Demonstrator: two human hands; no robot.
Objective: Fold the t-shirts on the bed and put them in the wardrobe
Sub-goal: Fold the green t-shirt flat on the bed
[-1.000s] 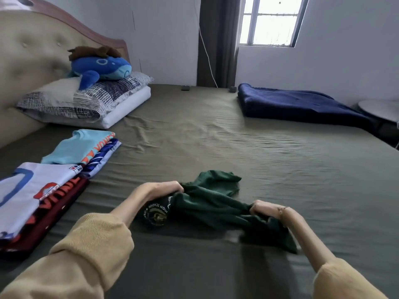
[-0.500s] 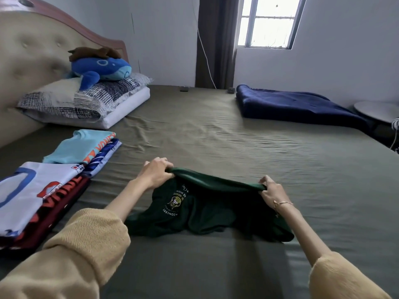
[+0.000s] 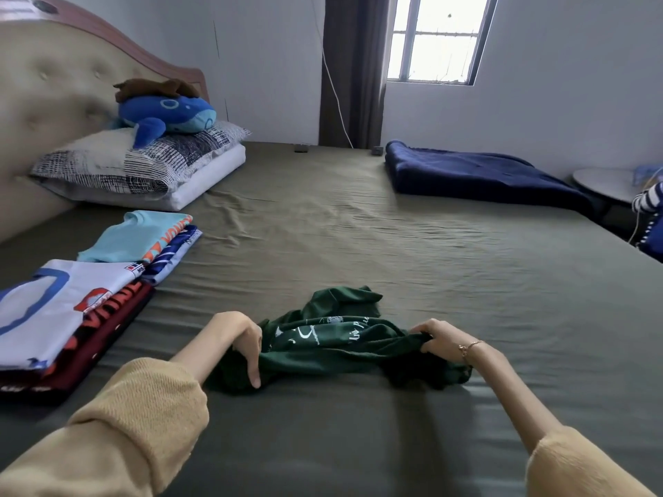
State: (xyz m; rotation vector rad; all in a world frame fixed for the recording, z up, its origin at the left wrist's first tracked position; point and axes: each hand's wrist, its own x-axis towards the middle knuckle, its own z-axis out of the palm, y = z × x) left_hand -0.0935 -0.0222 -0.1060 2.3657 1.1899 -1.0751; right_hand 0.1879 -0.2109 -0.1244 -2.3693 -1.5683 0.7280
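A dark green t-shirt (image 3: 333,338) with white print lies bunched on the olive bed sheet (image 3: 394,245) in front of me. My left hand (image 3: 238,340) grips its left end, fingers curled down over the cloth. My right hand (image 3: 443,338), with a bracelet on the wrist, pinches its right end. Folded t-shirts sit at the left: a white one with blue and red print (image 3: 53,306) on top of red and dark ones, and a light blue one (image 3: 132,234) behind it on a blue-white one.
Pillows (image 3: 143,166) with a blue plush toy (image 3: 168,113) lie against the headboard at back left. A folded navy blanket (image 3: 477,174) lies at back right. A small round table (image 3: 602,181) stands past the bed's right edge. No wardrobe is in view.
The green shirt, held up and spread half a second ago, has come back down onto the sheet in a bunch. Both hands moved toward me and lower, still holding its ends.
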